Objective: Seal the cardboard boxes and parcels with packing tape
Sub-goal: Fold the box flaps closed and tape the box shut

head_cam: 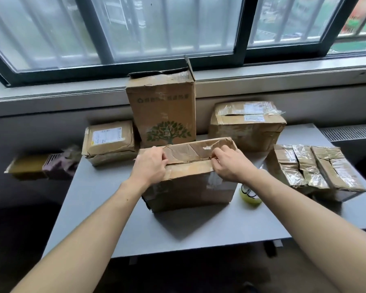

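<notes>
- Cardboard box (188, 187), brown and crumpled, sits in the middle of the grey table (106, 204) straight in front of us. Its far side and underside are out of our sight, and our hands cover both ends of the top seam.
- We cannot tell whether any fresh tape lies under our fingertips. Only shiny old scraps show on the top flap and the near face.
- The yellow-green tape roll (250, 197) lies on the table just beside the box's near right corner, and our right forearm hides part of it.
- Off the table's left edge, a yellowish thing (30, 168) with pinkish stuff on it is too blurred for us to name.
- A tall box (163, 115) stands upright directly behind ours with its top flap ajar. We can make out its green tree print, but not the lettering.
- A small labelled parcel (109, 140) sits to the left of the tall box and a wider box (247, 125) with loose clear tape to its right. A heavily taped parcel (317, 168) lies near the table's right edge. The window (167, 28) runs above them all.
- Our left hand (149, 168) reaches in palm down, with its fingers curled over the left end of the seam, gripping the flap edge.
- Our right hand (230, 166) has its fingers bent and pinches the flap edge at the seam's right end.
- Both forearms are bare and stretched forward.
</notes>
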The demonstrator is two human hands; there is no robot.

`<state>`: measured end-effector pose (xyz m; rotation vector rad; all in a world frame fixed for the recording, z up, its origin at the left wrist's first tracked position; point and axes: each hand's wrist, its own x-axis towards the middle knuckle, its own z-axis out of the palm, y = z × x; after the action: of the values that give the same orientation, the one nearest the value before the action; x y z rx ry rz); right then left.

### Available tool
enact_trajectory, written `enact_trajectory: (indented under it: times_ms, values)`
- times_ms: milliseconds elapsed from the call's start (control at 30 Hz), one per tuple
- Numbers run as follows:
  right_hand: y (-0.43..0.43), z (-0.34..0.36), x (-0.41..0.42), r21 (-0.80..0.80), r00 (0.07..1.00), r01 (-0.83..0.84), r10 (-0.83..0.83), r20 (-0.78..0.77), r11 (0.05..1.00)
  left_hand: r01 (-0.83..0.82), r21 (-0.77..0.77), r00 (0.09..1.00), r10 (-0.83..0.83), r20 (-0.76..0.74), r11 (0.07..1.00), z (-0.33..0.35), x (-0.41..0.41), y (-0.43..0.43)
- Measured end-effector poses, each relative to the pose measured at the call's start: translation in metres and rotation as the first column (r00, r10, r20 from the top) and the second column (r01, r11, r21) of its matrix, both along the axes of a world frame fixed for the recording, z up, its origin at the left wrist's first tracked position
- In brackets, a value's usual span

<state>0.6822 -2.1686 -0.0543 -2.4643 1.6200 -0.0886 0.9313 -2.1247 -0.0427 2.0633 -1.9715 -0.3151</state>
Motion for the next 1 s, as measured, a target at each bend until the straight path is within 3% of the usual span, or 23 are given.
enact_trajectory:
  times_ms: [233,400,533,700,1000]
  values:
    - [-0.005,0.004,0.0,0.054,0.999,-0.002,0.004,-0.045,0.999,-0.038,-0.051,0.992,0.031,-0.124,0.998,-0.002,-0.004,0.004]
    - [-0.005,-0.004,-0.012,-0.202,0.95,-0.082,0.137,0.279,0.976,-0.122,0.125,0.968,0.146,-0.205,0.985,0.017,-0.005,-0.002]
    - [-0.006,-0.005,-0.018,-0.343,0.917,-0.149,0.26,0.303,0.927,-0.115,0.225,0.945,0.176,-0.275,0.968,0.034,-0.004,-0.006]
    - [-0.012,-0.001,-0.017,-0.419,0.879,-0.202,0.352,0.321,0.885,-0.145,0.199,0.891,0.215,-0.399,0.969,0.035,-0.009,0.001]
    - [-0.013,-0.004,-0.019,-0.341,0.853,-0.213,0.345,0.392,0.915,-0.06,0.209,0.967,0.108,-0.229,0.976,0.045,-0.012,0.006]
